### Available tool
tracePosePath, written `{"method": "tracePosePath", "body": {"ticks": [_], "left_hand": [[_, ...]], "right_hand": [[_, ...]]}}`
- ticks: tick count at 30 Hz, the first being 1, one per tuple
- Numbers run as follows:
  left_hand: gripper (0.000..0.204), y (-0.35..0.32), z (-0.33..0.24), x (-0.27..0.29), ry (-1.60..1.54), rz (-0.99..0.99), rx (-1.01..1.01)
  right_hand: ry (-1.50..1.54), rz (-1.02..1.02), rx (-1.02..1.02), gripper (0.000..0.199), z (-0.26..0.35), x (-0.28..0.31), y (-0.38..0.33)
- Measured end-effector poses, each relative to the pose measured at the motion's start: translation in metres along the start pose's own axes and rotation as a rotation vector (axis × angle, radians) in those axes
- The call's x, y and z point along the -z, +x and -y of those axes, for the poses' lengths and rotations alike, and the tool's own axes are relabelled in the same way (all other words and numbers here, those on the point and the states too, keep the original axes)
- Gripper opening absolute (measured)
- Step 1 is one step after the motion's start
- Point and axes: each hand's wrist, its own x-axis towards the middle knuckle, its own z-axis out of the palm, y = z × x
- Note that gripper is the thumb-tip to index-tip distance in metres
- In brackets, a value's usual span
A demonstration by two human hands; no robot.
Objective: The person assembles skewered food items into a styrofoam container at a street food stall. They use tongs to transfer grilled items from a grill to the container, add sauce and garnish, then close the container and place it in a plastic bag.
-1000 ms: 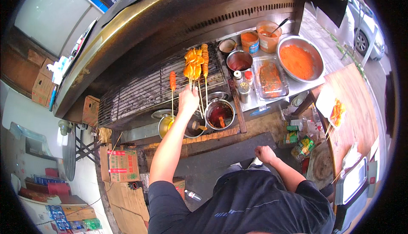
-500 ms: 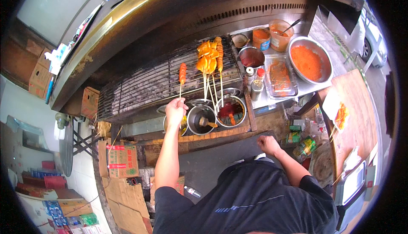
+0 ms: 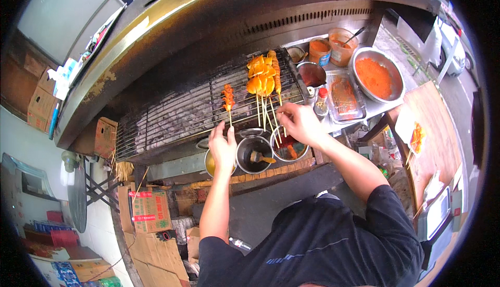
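A spiral-cut sausage skewer (image 3: 228, 98) rests on the grill grate (image 3: 177, 112). My left hand (image 3: 222, 149) is at the lower end of its stick, thumb and forefinger apart, with the thumb beside the stick. To the right lie several skewers of folded orange slices (image 3: 261, 73) and a long spiral-cut skewer (image 3: 276, 76). My right hand (image 3: 299, 123) has its fingers pinched at the stick of the long skewer; the lower part of that stick is hidden by the hand.
Below the grill stand a pot with a brush (image 3: 255, 157), a pot of red sauce (image 3: 289, 146) and a yellowish pot (image 3: 210, 164). Right of it are a bowl of orange-red powder (image 3: 376, 78), shaker bottles (image 3: 321, 102) and a clear tray (image 3: 345, 97). A wooden table (image 3: 435, 146) stands further right.
My right hand has come up from near my body to the skewer sticks. The sausage skewer has turned over, and my left hand's fingers have parted. The view has shifted slightly.
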Motion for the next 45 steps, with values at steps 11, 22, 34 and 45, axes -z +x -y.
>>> {"method": "tracePosePath", "body": {"ticks": [11, 22, 34, 45], "left_hand": [[0.021, 0.031, -0.052, -0.055, -0.835, 0.637, 0.552], [0.023, 0.031, -0.067, -0.044, -1.062, 0.558, 0.627], [0.028, 0.012, -0.126, -0.050, -1.010, 0.491, 0.657], [0.020, -0.125, -0.252, -0.152, -1.025, 0.886, 0.542]], "right_hand": [[0.553, 0.222, -0.608, 0.024, -0.015, -0.052, 0.032], [0.104, 0.049, -0.198, 0.043, -0.034, -0.052, 0.025], [0.395, -0.049, -0.073, 0.017, -0.036, -0.008, -0.008], [0.371, -0.262, -0.298, 0.020, -0.111, 0.124, -0.175]]}}
